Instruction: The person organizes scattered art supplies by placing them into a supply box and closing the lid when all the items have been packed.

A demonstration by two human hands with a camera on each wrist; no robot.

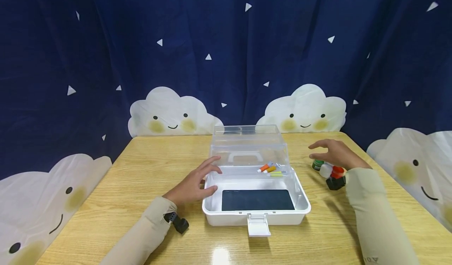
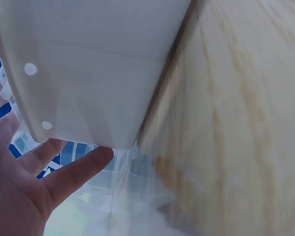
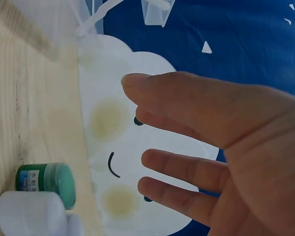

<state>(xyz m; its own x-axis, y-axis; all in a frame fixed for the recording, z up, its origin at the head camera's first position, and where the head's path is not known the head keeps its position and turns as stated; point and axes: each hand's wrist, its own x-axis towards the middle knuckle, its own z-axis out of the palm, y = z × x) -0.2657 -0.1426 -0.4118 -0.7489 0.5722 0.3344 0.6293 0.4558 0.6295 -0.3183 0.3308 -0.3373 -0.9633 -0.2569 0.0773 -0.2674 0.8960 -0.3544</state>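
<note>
A white plastic storage case (image 1: 233, 218) stands on the table, its clear lid (image 1: 248, 139) raised at the back. At the case's left end is my left hand (image 1: 194, 180), its fingers spread over the rim. In the left wrist view, its fingertips lie along the edge of the white side wall (image 2: 88, 98), and some fingers are partly hidden behind it. My right hand (image 1: 335, 153) hovers over the jars at the right, holding nothing, with its fingers apart. Below it are a green jar (image 1: 317, 164), a white jar (image 1: 325, 171) and a red jar (image 1: 337, 172).
A dark rectangular panel (image 1: 257, 200) lies in the case's floor. Orange and yellow small tubes (image 1: 270, 169) and thin yellow-green sticks (image 1: 277, 174) show toward its back right. An unfastened white latch (image 1: 258, 225) hangs at the front. A dark blue curtain (image 1: 226, 33) closes off the table's far side.
</note>
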